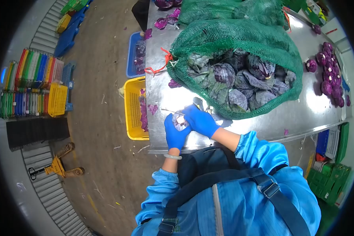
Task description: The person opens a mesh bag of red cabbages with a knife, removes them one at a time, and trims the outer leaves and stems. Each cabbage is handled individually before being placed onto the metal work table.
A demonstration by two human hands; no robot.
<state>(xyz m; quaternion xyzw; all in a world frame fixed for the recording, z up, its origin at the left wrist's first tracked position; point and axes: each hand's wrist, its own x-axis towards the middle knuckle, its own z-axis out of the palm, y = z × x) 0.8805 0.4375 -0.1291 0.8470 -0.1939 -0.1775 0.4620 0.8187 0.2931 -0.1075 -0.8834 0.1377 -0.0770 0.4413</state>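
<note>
My left hand (176,133), in a blue glove, is wrapped round a small purple cabbage (180,122) whose pale cut stem faces up. Against the cabbage's right side, my right hand (201,120), also gloved in blue, has its fingers closed. A thin strip like the blade of a knife (170,111) juts left from those fingers; its grip is mostly hidden. Just beyond the right hand lies a dark and yellow object (199,103) that I cannot make out. In front of both hands, an open green mesh sack (240,33) holds several purple cabbages (223,74).
The metal table (161,88) carries trimmed purple cabbages (329,72) at right and loose leaves (167,20) at far left. A yellow basket (135,135) and a blue basket (132,51) with leaf scraps stand along its left edge. A yellow pallet jack (57,166) is on the floor.
</note>
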